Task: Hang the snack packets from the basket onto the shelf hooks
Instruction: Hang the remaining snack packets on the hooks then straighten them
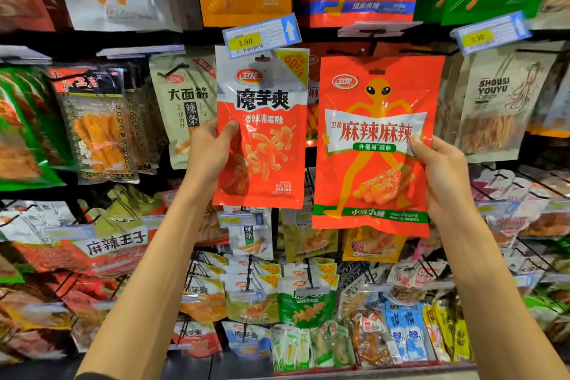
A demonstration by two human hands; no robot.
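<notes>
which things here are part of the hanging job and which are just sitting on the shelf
In the job:
left hand, gripping the white-and-red packet
right hand, gripping the red alien packet

Just on the shelf:
beige packet
Shousi Youyu packet
3.90 price tag

- white-and-red packet [262,133]: flat pouch, white top with black lettering, red lower half with a snack picture, yellow corner flash. Upright, front to camera, raised before the shelf. Left hand [209,151] grips its left edge, thumb on the front. Can't tell whether its hang hole is on a hook.
- orange-red packet [374,145]: larger pouch, orange alien figure, white banner with red lettering, green strip at the bottom. Upright, just right of the first. Right hand [444,170] pinches its right edge. Hang hole sits just below a black hook [374,47], not on it.
</notes>
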